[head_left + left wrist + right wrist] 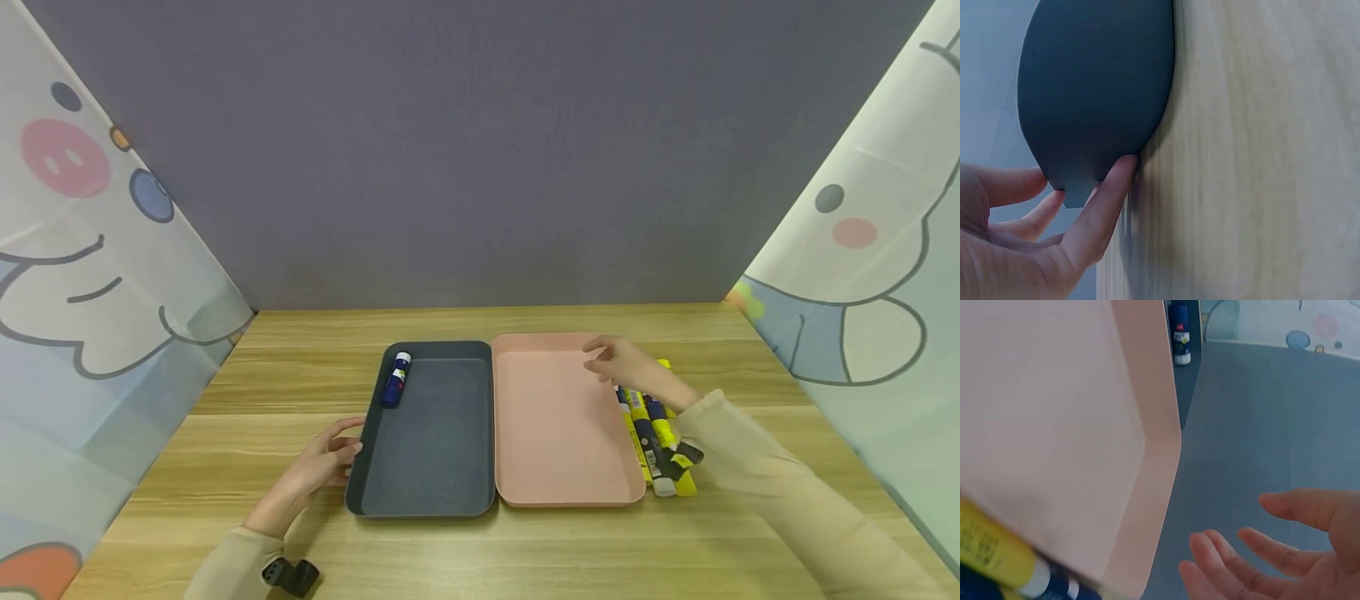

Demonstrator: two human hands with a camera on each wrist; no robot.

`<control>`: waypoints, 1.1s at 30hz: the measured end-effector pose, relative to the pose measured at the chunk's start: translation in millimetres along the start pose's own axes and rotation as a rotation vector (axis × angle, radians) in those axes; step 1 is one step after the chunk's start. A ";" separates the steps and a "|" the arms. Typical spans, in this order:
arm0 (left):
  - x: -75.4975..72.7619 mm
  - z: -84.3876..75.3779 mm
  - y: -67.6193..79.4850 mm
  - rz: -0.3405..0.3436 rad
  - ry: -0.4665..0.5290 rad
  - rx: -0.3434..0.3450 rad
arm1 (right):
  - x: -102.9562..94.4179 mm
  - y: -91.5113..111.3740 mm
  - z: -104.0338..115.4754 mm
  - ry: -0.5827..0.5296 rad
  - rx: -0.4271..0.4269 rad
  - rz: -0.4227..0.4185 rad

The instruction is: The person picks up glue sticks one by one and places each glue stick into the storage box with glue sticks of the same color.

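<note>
A dark grey tray (435, 442) lies on the left, holding one navy glue stick (396, 382) with a white end near its upper left corner. My left hand (322, 462) rests its fingertips on the tray's left outer wall, with the fingers (1100, 215) loosely bent in the left wrist view. Over the upper right edge of the pink tray (562, 433) hovers my right hand (628, 367), fingers spread and nothing between them. Several yellow and navy glue sticks (643, 437) lie beside the pink tray's right wall, partly hidden under my right forearm.
Both trays stand side by side on a wooden table (480, 558). A grey panel (480, 167) rises behind the table, and cartoon-printed cloths (135, 350) flank it on both sides. Small black devices (291, 577) are worn at the wrists.
</note>
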State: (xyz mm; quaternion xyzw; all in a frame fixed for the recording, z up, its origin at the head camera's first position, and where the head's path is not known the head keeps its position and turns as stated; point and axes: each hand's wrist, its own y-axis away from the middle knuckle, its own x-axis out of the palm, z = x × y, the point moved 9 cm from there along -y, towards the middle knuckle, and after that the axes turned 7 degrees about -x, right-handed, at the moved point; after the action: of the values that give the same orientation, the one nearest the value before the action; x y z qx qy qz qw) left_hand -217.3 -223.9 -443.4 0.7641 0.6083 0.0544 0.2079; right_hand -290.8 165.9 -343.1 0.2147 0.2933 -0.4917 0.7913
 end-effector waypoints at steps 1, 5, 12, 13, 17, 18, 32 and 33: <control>0.1 -0.3 0.2 -0.001 -0.001 0.001 | -2.6 1.5 -2.1 0.006 0.006 -0.003; 1.5 -2.1 1.3 0.008 -0.002 0.011 | -12.1 7.7 -9.7 0.019 0.026 -0.007; 0.7 -0.9 1.5 -0.010 -0.017 -0.004 | -29.0 17.9 -25.4 0.005 0.059 -0.041; 0.6 -0.8 1.3 -0.010 -0.018 -0.003 | -31.1 19.1 -27.9 0.001 0.066 -0.048; 0.2 -0.9 1.0 -0.008 -0.019 0.002 | -37.9 23.1 -39.1 0.004 0.092 -0.060; 0.0 -0.9 1.2 -0.013 -0.014 -0.001 | -39.2 23.9 -42.3 0.005 0.101 -0.060; 1.4 -2.3 2.7 -0.024 -0.011 -0.007 | -53.1 34.8 -79.3 0.054 0.171 -0.094; 1.4 -2.4 2.7 -0.025 -0.011 -0.007 | -53.4 35.2 -81.8 0.053 0.178 -0.095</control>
State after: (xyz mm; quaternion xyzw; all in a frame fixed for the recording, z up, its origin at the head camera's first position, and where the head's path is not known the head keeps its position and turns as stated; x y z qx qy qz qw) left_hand -215.3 -222.5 -440.4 0.7561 0.6162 0.0498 0.2146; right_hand -298.1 267.1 -365.4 0.2830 0.2794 -0.5470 0.7367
